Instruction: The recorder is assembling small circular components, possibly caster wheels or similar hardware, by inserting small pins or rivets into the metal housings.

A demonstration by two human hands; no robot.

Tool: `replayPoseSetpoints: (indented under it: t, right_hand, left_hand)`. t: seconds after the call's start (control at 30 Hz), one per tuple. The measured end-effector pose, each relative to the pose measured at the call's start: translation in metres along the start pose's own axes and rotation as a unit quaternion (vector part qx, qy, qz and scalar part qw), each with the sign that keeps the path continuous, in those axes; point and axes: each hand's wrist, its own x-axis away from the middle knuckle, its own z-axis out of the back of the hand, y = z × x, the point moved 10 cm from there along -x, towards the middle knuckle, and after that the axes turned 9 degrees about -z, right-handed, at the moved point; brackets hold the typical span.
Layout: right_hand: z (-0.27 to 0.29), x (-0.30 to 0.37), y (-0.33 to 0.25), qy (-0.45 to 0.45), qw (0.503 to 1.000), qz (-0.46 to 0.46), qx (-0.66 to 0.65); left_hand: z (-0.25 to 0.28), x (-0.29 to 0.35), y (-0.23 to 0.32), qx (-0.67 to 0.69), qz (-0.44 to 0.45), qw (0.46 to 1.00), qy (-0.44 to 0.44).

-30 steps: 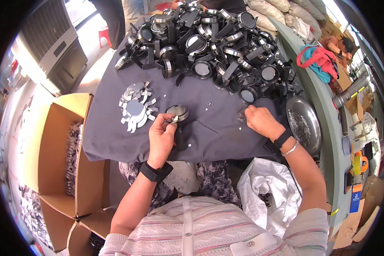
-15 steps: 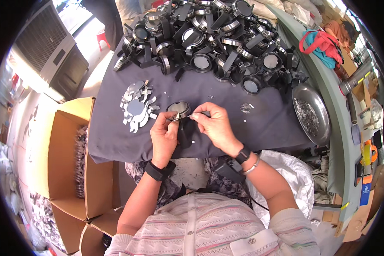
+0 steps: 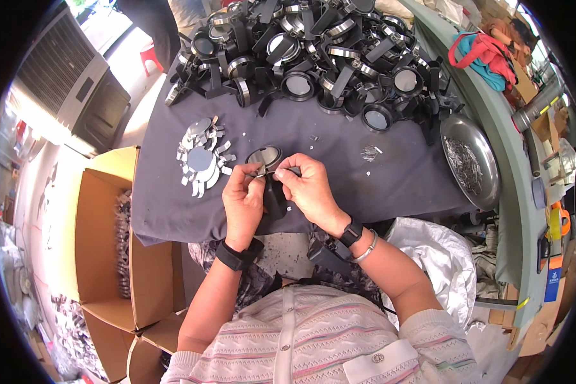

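Note:
Between my hands, above the near part of the cloth-covered table, is a black round piece [image 3: 264, 155] with a metal band, a flat disc face and a black handle. My left hand [image 3: 244, 195] grips the band at its near side, thumb and fingers closed. Beside it, my right hand [image 3: 307, 191] is pinched close to the band. A small dark thing shows at its fingertips, too hidden to name. Left of my hands lies a heap of thin metal discs with tabs [image 3: 200, 159]. A few loose metal pins [image 3: 370, 153] lie to the right.
A large pile of similar black banded pieces [image 3: 299, 85] covers the far table. A metal bowl of pins [image 3: 486, 168] sits at the right edge, beside a grey-green board [image 3: 504, 211]. Cardboard boxes [image 3: 102, 243] stand at the left. A person [image 3: 509, 35] is far right.
Both hands and the round piece have shifted slightly left. My right hand has come closer to my left at the band. The grips look the same.

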Motion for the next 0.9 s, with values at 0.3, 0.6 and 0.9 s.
replayPoseSetpoints:
  t: [0.3, 0.6, 0.9]
  right_hand:
    - [0.003, 0.001, -0.011, 0.049, 0.982, 0.074, 0.168]
    - [-0.003, 0.004, -0.019, 0.082, 0.97, 0.129, 0.188]
    - [-0.021, 0.004, -0.047, -0.009, 0.915, 0.212, 0.342]
  left_hand:
    - [0.001, 0.0, -0.004, 0.007, 0.003, 1.0, -0.001]
    - [-0.001, -0.001, -0.004, 0.025, 0.02, 0.999, -0.005]
    - [0.008, -0.001, -0.002, 0.068, 0.009, 0.997, -0.021]
